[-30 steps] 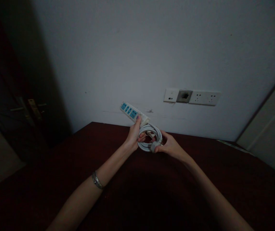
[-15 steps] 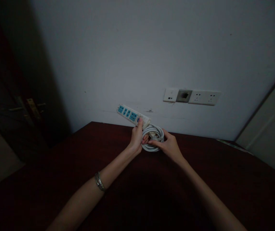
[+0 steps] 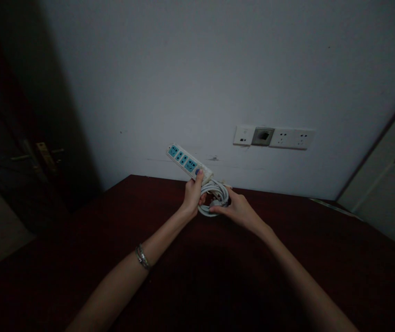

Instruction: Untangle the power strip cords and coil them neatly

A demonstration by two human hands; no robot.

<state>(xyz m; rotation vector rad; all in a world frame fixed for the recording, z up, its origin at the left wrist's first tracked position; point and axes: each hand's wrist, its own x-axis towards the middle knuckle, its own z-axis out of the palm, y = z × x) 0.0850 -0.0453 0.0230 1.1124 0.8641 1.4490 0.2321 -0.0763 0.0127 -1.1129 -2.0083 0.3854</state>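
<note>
A white power strip (image 3: 187,162) with blue sockets is held up over the dark red table (image 3: 79,240), tilted up to the left. My left hand (image 3: 193,195) grips its near end, thumb on top. Its white cable (image 3: 214,191) hangs in a coil just right of that hand. My right hand (image 3: 236,210) holds the coil, fingers pinching the grey plug end at its lower part. A bracelet sits on my left wrist.
A row of wall sockets (image 3: 273,137) is set in the white wall above the table's far edge. A dark wooden door with a brass handle (image 3: 41,154) stands at the left. A pale door panel (image 3: 387,193) is at the right.
Both hands with the strip and coil have shifted slightly left and up. My right hand has turned over the coil, its fingers now covering the plug from above.
</note>
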